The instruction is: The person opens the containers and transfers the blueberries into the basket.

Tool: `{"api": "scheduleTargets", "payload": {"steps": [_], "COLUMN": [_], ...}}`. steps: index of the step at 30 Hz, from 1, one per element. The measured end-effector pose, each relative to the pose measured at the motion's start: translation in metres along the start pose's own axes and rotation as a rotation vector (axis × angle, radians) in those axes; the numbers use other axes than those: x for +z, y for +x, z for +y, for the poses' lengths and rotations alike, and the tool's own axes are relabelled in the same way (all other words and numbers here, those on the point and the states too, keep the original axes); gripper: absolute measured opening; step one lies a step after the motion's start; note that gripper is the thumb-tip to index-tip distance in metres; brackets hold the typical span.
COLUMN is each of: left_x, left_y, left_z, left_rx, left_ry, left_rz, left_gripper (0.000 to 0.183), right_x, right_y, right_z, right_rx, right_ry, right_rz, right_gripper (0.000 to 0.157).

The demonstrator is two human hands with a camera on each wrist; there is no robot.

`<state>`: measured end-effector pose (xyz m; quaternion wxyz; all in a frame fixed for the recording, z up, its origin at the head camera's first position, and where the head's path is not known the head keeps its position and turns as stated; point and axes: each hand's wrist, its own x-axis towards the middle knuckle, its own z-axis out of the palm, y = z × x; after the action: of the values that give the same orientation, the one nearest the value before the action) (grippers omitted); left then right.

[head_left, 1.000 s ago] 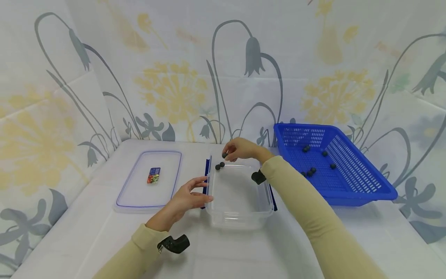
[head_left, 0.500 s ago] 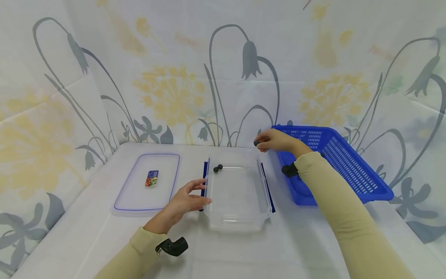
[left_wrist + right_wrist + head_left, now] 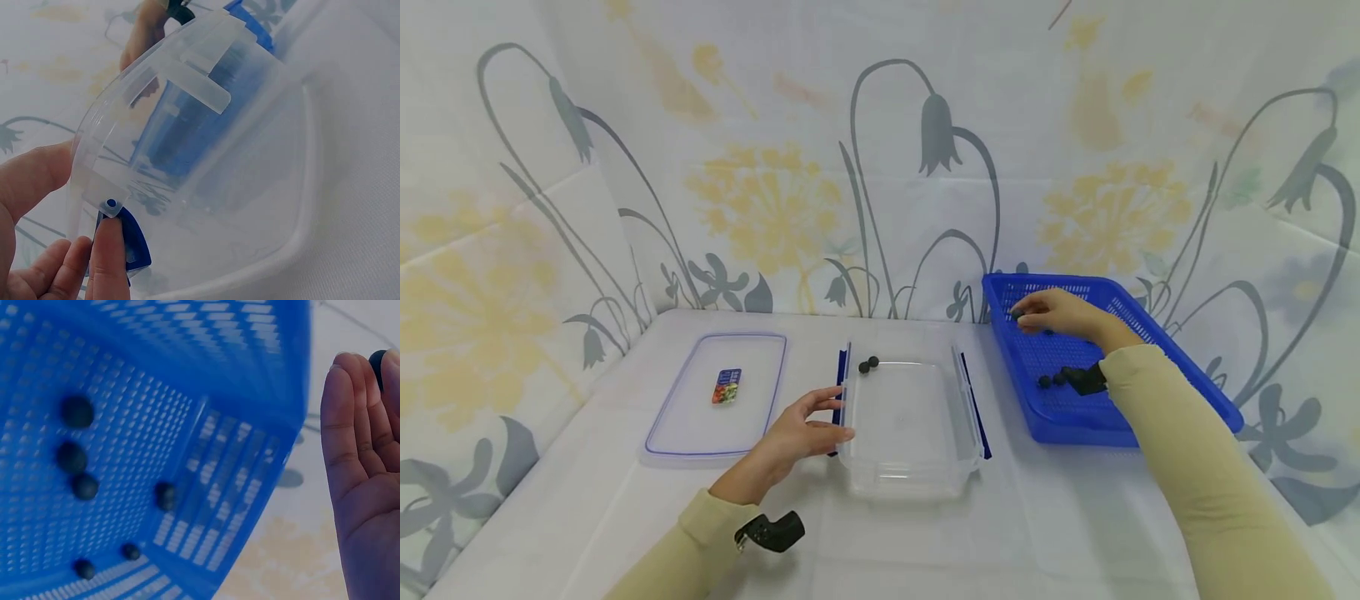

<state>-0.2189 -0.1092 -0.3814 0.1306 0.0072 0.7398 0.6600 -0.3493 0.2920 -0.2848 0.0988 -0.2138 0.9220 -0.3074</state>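
In the head view, my right hand [image 3: 1063, 315] pinches a small dark ball [image 3: 1017, 314] between thumb and fingertips, over the far left part of a blue perforated basket [image 3: 1195, 392]. Several similar dark balls [image 3: 77, 412] lie on the basket's floor in the right wrist view. My left hand [image 3: 793, 429] grips the left wall of a clear plastic container [image 3: 910, 479], thumb at the rim and fingers outside. One fingertip touches a blue side clasp [image 3: 134, 240] in the left wrist view. Two dark balls [image 3: 864, 367] sit in the container's far left corner.
Left of the container lies a clear lid [image 3: 688, 425] with a blue-purple seal line and a colourful label [image 3: 726, 387]. A white cloth [image 3: 880, 550] covers the table. Behind it hangs a flower-print curtain [image 3: 775, 100]. The container's right clasp [image 3: 976, 408] hangs outward.
My right hand has moved right from over the container's far left corner to over the basket, still pinching a dark ball. My left hand stays on the container's wall.
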Motion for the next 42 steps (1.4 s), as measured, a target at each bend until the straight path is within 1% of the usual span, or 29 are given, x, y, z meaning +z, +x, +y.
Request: {"api": "scheduleTargets", "payload": {"steps": [5, 8, 12, 17, 24, 30, 34, 42], "left_x": [0.001, 0.001, 0.001, 0.001, 0.001, 0.000, -0.001, -0.001], "left_y": [0.000, 0.000, 0.000, -0.001, -0.001, -0.002, -0.002, -0.001], "left_z": [0.000, 0.001, 0.002, 0.002, 0.002, 0.002, 0.002, 0.001], "left_rx": [-0.006, -0.002, -0.001, 0.001, 0.001, 0.005, 0.008, 0.006], "left_ry": [0.003, -0.002, 0.004, 0.000, -0.005, -0.005, -0.002, 0.000], "left_rz": [0.003, -0.001, -0.006, -0.008, -0.006, -0.011, -0.007, -0.011], "left_gripper": [0.068, 0.069, 0.069, 0.068, 0.069, 0.068, 0.069, 0.069], "right_x": [-0.007, -0.009, -0.010, -0.012, -0.011, -0.010, -0.012, -0.008], "right_y": [-0.019, -0.028, -0.039, -0.046, -0.051, -0.051, -0.048, -0.037], "right_z": [0.020, 0.032, 0.049, 0.066, 0.077, 0.079, 0.074, 0.045], "right_rx": [0.018, 0.044, 0.073, 0.093, 0.180, 0.205, 0.194, 0.094], "right_ry": [0.000, 0.019, 0.051, 0.028, 0.034, 0.045, 0.039, -0.010], "right_rz": [0.028, 0.052, 0.060, 0.047, 0.057, 0.067, 0.079, 0.099], "right_gripper": [0.036, 0.035, 0.035, 0.034, 0.036, 0.040, 0.040, 0.032]}}
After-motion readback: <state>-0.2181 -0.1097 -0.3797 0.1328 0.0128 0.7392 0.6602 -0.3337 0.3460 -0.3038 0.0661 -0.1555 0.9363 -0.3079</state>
